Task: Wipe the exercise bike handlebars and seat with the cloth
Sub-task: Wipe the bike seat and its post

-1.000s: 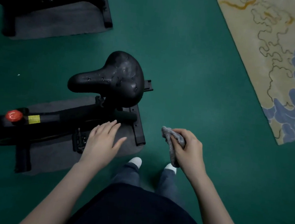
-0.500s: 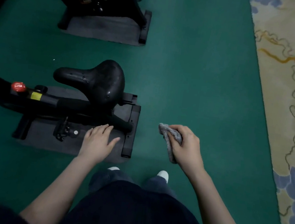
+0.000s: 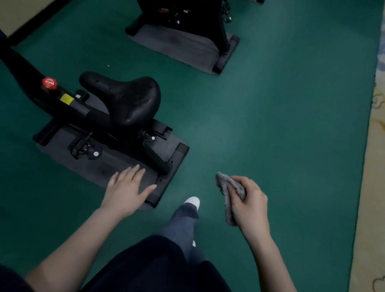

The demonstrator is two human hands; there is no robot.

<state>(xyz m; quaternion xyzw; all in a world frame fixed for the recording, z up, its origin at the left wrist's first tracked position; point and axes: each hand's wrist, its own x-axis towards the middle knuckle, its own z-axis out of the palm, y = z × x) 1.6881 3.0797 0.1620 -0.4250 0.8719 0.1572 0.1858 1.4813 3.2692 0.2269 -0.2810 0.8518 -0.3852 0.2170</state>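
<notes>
Head view: my right hand (image 3: 251, 207) grips cloth (image 3: 227, 190); left hand (image 3: 125, 189) flat, empty. Approach step, I judge; seat (image 3: 124, 99) at 10 o'clock needs reaching.

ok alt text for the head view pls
Seen from above, a person's right hand grips a grey cloth, away from a black exercise bike seat; the left hand is open and empty. A second bike stands beyond on the green floor.

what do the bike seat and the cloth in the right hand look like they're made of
The seat looks like black moulded vinyl or rubbery padding, smooth with a dull sheen and small dimples. The cloth, gripped by the right hand, looks like grey fuzzy fabric, perhaps microfibre: it crumples and hangs limp.
</notes>
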